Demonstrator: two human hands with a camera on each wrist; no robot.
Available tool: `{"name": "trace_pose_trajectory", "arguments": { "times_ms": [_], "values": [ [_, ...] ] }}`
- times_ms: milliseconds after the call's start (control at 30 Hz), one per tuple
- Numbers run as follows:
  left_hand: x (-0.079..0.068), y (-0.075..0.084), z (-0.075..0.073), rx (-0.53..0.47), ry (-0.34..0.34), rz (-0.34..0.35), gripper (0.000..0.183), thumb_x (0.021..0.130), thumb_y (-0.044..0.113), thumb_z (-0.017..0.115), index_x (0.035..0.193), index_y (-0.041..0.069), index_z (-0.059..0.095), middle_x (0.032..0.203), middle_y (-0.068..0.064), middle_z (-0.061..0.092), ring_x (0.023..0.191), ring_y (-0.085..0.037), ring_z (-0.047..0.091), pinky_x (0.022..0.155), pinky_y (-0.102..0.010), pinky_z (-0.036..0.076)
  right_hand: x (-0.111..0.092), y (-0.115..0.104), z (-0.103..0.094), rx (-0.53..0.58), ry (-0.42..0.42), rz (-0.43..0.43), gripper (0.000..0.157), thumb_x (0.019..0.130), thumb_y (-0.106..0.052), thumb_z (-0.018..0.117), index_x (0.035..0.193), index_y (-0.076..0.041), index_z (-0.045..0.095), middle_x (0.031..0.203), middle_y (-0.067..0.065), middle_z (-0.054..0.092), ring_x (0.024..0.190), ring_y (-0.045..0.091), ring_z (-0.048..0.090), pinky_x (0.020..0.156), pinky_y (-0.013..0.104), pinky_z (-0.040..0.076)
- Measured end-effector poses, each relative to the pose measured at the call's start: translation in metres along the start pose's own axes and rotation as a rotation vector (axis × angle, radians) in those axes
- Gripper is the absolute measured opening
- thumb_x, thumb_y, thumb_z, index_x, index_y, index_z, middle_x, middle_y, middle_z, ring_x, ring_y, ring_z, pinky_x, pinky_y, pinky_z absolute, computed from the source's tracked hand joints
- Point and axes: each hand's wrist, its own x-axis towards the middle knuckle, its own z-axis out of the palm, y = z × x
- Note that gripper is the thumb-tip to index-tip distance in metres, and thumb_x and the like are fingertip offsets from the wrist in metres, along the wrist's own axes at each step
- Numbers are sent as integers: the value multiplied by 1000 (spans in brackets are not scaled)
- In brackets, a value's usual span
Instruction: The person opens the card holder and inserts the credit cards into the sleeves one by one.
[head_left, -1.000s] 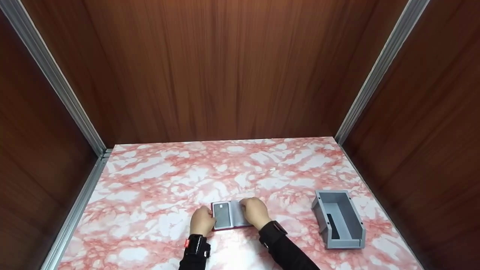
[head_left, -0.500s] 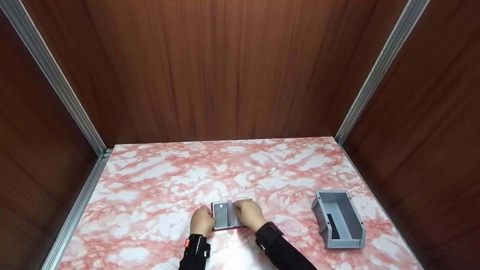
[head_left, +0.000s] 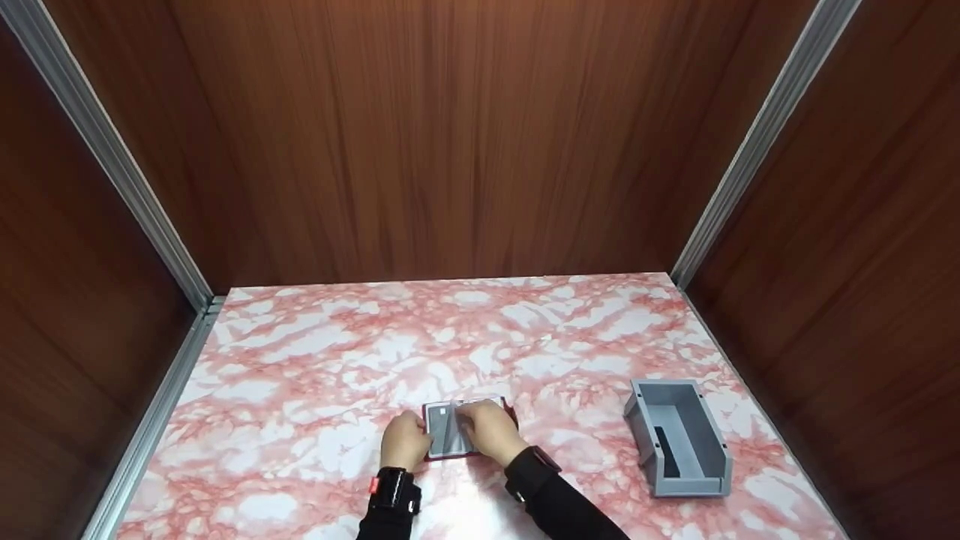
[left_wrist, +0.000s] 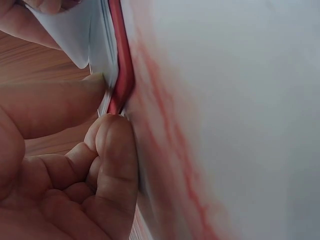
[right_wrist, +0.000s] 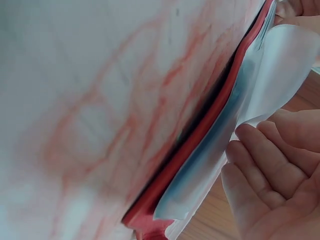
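While the left hand [head_left: 403, 442] pinches the red book [head_left: 441, 439], likely to keep it still, the right hand [head_left: 491, 433] pinches a raised see-through page [right_wrist: 285, 65] | book lies open, near side of table [head_left: 315, 375], middle | gray bin [head_left: 688, 487] right, maybe leaving room

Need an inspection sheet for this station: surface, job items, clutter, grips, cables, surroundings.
Surface: table with red-and-white marbled pattern.
Job items: booklet lying open on it, red cover, with one clear page raised and curved.
Clutter: grey bin on the right, apart from the booklet; dark strip along its inner left side, identity unclear.
Left grip: the person's left grip pinches the booklet's left edge.
Right grip: the person's right grip pinches the raised page.
Cables: nothing seen.
Surroundings: brown wood-grain panels at back, left and right; metal posts at the back corners.
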Motion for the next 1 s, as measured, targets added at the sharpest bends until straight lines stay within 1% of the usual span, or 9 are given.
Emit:
{"name": "trace_pose_trajectory", "arguments": {
  "times_ms": [200,367,467,567,600,700,800,833,1000],
  "values": [
    [0,2,-2,0,-16,-13,18,68,3,77,79,1,63,71,-7,62,69,-29,60,70,-45,50,1,-3,1,39,-11,-6,16,84,-1,69,100,-5,73,93,7,73,89,25,69,81,37,53],
    [1,1,-1,3,-21,-22,19,68,4,78,79,1,63,71,-6,62,68,-28,60,69,-44,50,1,-4,4,25,-20,0,15,84,-4,70,99,-5,72,94,6,72,90,23,68,82,36,53],
    [1,1,-1,-6,-18,-22,19,68,4,78,78,1,63,71,-6,62,68,-29,60,70,-45,50,1,-4,7,17,-6,-3,14,84,-4,71,97,-6,73,92,6,72,89,23,68,81,36,53],
    [0,1,0,-25,-11,-11,19,68,4,78,78,1,62,70,-7,62,68,-30,60,69,-46,50,1,-5,8,27,5,-14,13,84,-4,71,96,-6,73,91,5,72,87,23,68,80,36,53],
    [-1,1,0,-24,6,3,18,68,5,77,76,1,61,69,-7,61,66,-29,59,67,-45,49,1,-6,8,34,7,-22,13,83,-3,71,96,-6,73,91,5,72,87,23,68,80,35,53],
    [-1,1,-1,-31,18,17,16,68,5,75,75,1,61,68,-7,61,65,-30,59,66,-45,49,1,-7,9,41,2,-48,13,82,-2,70,94,-8,73,89,4,72,86,21,68,80,33,53],
    [0,1,0,-14,13,7,14,68,4,74,75,2,61,69,-7,61,67,-30,60,67,-45,50,2,-8,9,37,-2,-69,13,82,-1,70,92,-9,73,87,2,71,85,19,68,79,32,53],
    [0,1,-1,-14,-2,-7,14,69,3,74,76,1,62,71,-8,62,69,-32,61,69,-46,50,2,-8,10,33,-2,-73,13,82,-1,70,91,-10,72,86,2,71,85,18,68,78,32,53],
    [1,0,0,12,-18,-26,14,70,3,73,78,1,62,73,-9,63,70,-31,61,71,-45,50,2,-9,11,31,-2,-68,15,81,-1,70,92,-11,72,88,1,71,87,19,68,81,32,52]
  ]
}}
